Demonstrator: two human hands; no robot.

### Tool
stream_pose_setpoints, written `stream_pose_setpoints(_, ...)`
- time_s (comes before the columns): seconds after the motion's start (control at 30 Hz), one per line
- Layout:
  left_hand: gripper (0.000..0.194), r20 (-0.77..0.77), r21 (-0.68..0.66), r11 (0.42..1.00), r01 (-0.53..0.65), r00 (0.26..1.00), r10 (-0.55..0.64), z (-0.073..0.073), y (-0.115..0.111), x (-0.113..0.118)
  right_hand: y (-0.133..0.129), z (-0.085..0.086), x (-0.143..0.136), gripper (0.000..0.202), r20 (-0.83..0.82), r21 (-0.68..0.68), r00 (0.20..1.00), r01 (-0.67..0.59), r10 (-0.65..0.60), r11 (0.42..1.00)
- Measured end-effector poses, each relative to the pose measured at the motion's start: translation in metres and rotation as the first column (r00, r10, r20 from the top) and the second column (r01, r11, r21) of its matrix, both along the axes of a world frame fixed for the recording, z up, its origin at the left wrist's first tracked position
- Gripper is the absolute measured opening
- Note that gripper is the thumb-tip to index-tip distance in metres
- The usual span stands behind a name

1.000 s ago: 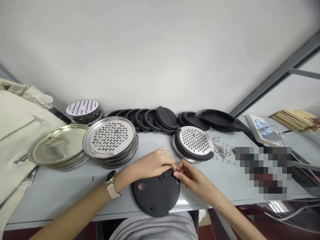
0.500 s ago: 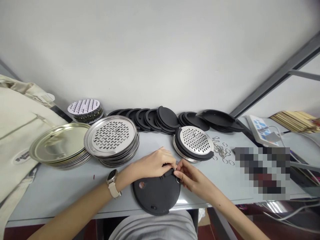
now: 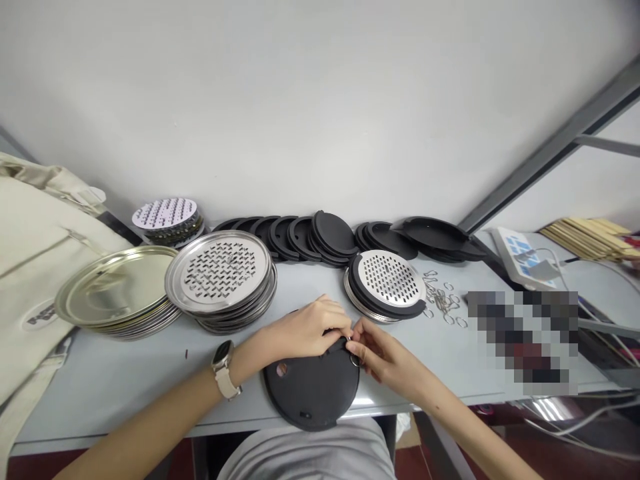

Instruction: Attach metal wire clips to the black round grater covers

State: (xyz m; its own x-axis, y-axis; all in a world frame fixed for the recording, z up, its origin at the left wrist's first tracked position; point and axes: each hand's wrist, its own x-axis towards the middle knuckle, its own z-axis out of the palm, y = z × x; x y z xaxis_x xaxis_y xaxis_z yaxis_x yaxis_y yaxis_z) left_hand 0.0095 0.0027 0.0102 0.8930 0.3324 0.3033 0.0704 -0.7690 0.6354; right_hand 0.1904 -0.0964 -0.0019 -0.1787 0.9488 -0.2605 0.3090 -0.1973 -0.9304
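A round black disc (image 3: 313, 390) lies at the table's front edge, close to my body. Over its back edge my left hand (image 3: 323, 328) is closed, its fingertips gripping the rim. From the right, my right hand (image 3: 375, 353) pinches a small metal ring (image 3: 355, 361) at the same edge, and the fingertips of both hands nearly touch. What lies between the fingertips is mostly hidden. Beyond my right hand, a perforated metal disc in a black holder (image 3: 391, 279) rests on a stack of metal rims.
Grater plates (image 3: 220, 272) and gold-toned lids (image 3: 117, 283) are stacked at left, below a purple-toned stack (image 3: 165, 215). Black discs (image 3: 334, 233) line the wall. Loose rings and clasps (image 3: 443, 300), a power strip (image 3: 520, 257) and a blurred patch are at right.
The view has shifted very slightly. Both hands stay at the back edge of the black disc with almost the same grip.
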Motion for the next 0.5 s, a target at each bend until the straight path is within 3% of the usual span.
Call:
stream_pose_setpoints(0.37,0.018,-0.015,0.088,0.996,0.008,1.0,-0.007,0.004,-0.002,-0.001,-0.01,-0.004,-0.014,0.027,0.079,0.185,0.984,0.142,-0.159,0.972)
stream_pose_setpoints(0.5,0.016,-0.047,0.132,0.991,0.012,0.999,-0.006,0.005,-0.002,-0.001,-0.029,-0.007,-0.024,0.023,0.199,0.305,0.926,0.251,-0.319,0.919)
